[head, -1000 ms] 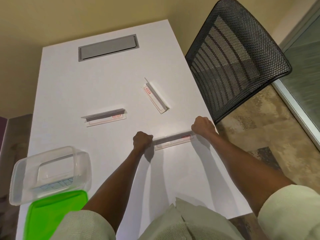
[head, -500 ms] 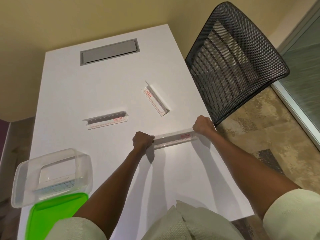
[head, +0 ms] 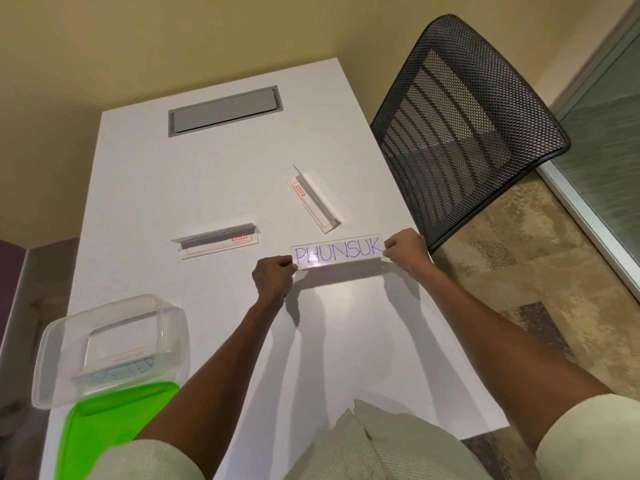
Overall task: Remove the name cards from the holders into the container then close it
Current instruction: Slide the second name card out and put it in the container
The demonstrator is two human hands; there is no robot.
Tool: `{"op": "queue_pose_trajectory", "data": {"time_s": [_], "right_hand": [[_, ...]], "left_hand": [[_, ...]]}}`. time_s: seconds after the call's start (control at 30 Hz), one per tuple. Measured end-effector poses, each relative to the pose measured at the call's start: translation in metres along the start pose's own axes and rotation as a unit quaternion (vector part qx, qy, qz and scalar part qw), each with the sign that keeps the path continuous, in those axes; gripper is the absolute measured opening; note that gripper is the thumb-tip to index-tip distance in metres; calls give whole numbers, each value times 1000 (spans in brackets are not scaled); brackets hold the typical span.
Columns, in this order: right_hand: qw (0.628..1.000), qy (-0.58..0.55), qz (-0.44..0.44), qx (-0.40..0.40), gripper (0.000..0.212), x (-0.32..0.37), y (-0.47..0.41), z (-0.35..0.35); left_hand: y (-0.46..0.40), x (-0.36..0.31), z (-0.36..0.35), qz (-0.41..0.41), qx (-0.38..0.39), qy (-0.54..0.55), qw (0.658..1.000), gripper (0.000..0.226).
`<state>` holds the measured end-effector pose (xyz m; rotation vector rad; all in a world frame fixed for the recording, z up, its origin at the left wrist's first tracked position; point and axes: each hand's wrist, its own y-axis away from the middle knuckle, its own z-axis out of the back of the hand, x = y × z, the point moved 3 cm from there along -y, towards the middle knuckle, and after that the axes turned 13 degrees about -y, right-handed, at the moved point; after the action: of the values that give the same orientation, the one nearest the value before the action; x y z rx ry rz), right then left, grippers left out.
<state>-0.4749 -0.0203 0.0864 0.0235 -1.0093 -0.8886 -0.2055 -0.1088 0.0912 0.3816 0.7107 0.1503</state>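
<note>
A clear name-card holder [head: 337,253] with a white card reading PHUNSUK is lifted off the white table [head: 214,174], its face turned toward me. My left hand [head: 273,277] pinches its left end and my right hand [head: 407,249] pinches its right end. Two more clear holders lie on the table: one [head: 218,241] at the centre left, another [head: 313,199] angled further back on the right. The clear plastic container [head: 110,348] stands open at the front left, with a card lying inside. Its green lid [head: 104,431] lies just in front of it.
A grey cable hatch [head: 223,110] is set into the table's far end. A black mesh chair [head: 464,123] stands close to the table's right edge. Walls enclose the far and left sides; a glass partition [head: 602,140] runs along the right.
Both hands have raised the holder from the table and tipped it up, so the written face of the card now shows. The view has tilted slightly.
</note>
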Motion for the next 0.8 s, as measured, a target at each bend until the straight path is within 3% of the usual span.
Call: {"op": "queue_pose_trajectory", "data": {"time_s": [0.3,0.8], "right_hand": [[999,-25,-2,-34,20,-21,15,-14],[998,-2,23,-56,18,-43,12,-39]], "left_hand": [[0,12,-10,-24,-50,-65,996,19],[-18,25,-31,-12,-40,-122,992,14]]}}
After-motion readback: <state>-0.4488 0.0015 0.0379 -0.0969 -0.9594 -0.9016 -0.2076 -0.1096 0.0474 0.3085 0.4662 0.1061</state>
